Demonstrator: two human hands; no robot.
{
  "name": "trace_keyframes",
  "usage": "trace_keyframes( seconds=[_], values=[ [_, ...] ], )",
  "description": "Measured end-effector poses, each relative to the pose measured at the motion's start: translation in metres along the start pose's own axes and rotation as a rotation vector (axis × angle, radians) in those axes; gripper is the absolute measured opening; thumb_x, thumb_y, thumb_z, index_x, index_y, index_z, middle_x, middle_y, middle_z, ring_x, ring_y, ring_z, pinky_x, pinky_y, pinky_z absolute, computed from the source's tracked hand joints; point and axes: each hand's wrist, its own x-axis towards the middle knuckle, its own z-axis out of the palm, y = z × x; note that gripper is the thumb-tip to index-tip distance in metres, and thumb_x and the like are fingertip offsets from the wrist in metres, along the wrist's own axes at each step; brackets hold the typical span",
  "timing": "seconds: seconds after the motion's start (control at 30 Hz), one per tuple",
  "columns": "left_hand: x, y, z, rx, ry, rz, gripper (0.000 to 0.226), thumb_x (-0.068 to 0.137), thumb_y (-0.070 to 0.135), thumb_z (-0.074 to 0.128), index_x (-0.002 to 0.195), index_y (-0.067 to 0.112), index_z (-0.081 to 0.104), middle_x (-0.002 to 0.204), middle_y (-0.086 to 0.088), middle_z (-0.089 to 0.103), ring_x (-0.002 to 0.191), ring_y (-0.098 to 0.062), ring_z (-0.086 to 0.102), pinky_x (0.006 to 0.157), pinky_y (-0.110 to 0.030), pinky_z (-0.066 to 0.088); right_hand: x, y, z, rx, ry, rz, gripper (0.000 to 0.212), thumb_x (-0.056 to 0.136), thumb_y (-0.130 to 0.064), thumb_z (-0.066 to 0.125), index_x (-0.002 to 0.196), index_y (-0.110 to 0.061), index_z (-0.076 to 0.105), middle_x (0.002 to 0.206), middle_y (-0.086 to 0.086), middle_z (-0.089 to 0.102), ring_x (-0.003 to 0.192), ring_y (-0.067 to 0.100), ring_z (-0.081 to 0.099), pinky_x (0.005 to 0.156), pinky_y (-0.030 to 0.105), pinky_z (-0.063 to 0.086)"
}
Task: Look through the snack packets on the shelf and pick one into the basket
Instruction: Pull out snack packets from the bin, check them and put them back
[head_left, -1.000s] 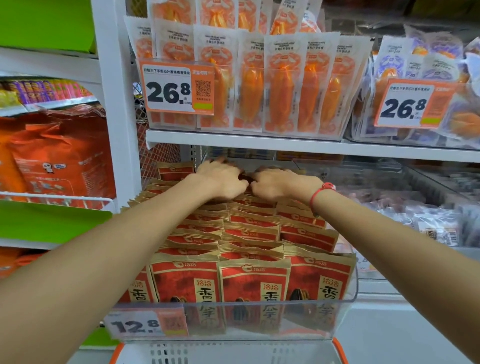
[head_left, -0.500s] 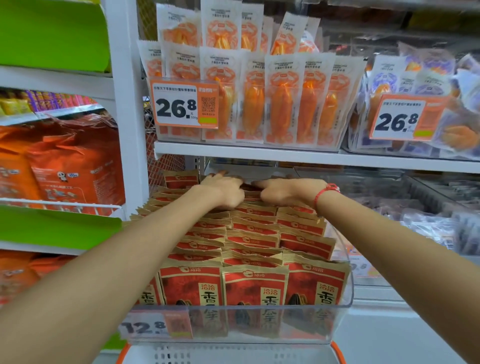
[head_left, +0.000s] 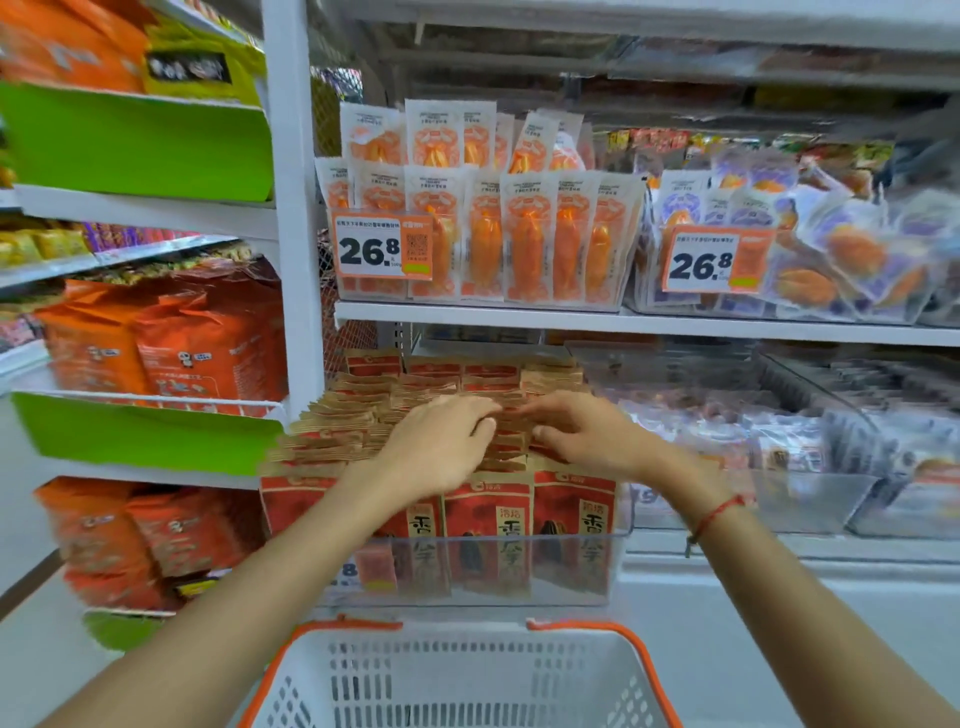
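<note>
Both arms outstretched, left grip (head_left: 441, 441) and right grip (head_left: 582, 431) side by side, fingers bent

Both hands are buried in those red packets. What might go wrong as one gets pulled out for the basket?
The red packets stand tightly packed in the clear bin, so lifting one may drag its neighbours up or tip them over. The left hand and right hand work close together and might grab different packets. The basket sits low beneath the shelf, so a loosely held packet might miss it.

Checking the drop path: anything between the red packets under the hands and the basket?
Only the clear bin's front wall; the red packets must lift over it. The basket sits open just below. Both hands already touch the packet tops.
</note>
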Motion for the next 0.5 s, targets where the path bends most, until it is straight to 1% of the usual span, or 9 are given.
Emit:
trace_keyframes(
  seconds=[0.07, 0.17, 0.23, 0.3, 0.4, 0.5],
  values=[
    [-0.025, 0.008, 0.007, -0.024, 0.14, 0.035, 0.039, 0.104, 0.034, 0.034, 0.142, 0.028, 0.046, 0.145, 0.009, 0.048, 0.136, -0.011, 0.039, 0.113, -0.034, 0.028, -0.014, 0.005, 0.012, -0.019, 0.177, -0.056, 0.028, 0.095, -0.023, 0.054, 0.121, -0.027, 0.066, 0.122, -0.006, 0.064, 0.115, 0.017, 0.057, 0.097, 0.035, 0.045],
    [-0.05, 0.009, 0.026, -0.064, 0.384, 0.074, 0.036, 0.103, 0.033, 0.039, 0.138, 0.03, 0.05, 0.14, 0.014, 0.051, 0.133, -0.005, 0.04, 0.112, -0.027, 0.024, -0.029, 0.006, 0.029, -0.036, 0.403, -0.102, 0.022, 0.094, -0.029, 0.053, 0.106, -0.025, 0.072, 0.109, -0.006, 0.07, 0.102, 0.017, 0.061, 0.09, 0.042, 0.05],
    [-0.057, 0.006, 0.039, -0.006, 0.509, 0.138, 0.032, 0.102, 0.026, 0.045, 0.132, 0.026, 0.057, 0.134, 0.01, 0.058, 0.128, -0.009, 0.048, 0.111, -0.029, 0.028, -0.039, 0.005, 0.039, -0.085, 0.563, -0.131, 0.027, 0.093, -0.038, 0.05, 0.098, -0.023, 0.072, 0.101, -0.006, 0.069, 0.095, 0.018, 0.06, 0.084, 0.042, 0.049],
    [-0.061, 0.001, 0.052, 0.119, 0.599, 0.21, 0.03, 0.097, 0.018, 0.056, 0.125, 0.02, 0.063, 0.126, 0.005, 0.065, 0.12, -0.014, 0.057, 0.109, -0.032, 0.034, -0.047, 0.009, 0.048, -0.112, 0.663, -0.158, 0.026, 0.092, -0.04, 0.053, 0.097, -0.021, 0.069, 0.099, -0.004, 0.066, 0.093, 0.017, 0.057, 0.082, 0.037, 0.048],
    [-0.064, -0.004, 0.063, 0.256, 0.608, 0.261, 0.039, 0.089, 0.017, 0.067, 0.127, 0.016, 0.063, 0.124, 0.0, 0.067, 0.116, -0.019, 0.062, 0.106, -0.039, 0.038, -0.055, 0.018, 0.06, -0.198, 0.679, -0.18, 0.02, 0.093, -0.035, 0.06, 0.104, -0.02, 0.065, 0.105, -0.003, 0.06, 0.096, 0.015, 0.051, 0.082, 0.032, 0.043],
    [-0.065, -0.005, 0.066, 0.296, 0.549, 0.245, 0.047, 0.09, 0.023, 0.066, 0.136, 0.017, 0.056, 0.132, -0.001, 0.062, 0.123, -0.02, 0.058, 0.109, -0.04, 0.032, -0.057, 0.024, 0.067, -0.198, 0.66, -0.208, 0.021, 0.094, -0.03, 0.059, 0.112, -0.02, 0.063, 0.109, -0.002, 0.059, 0.097, 0.016, 0.051, 0.081, 0.028, 0.041]
  ],
)
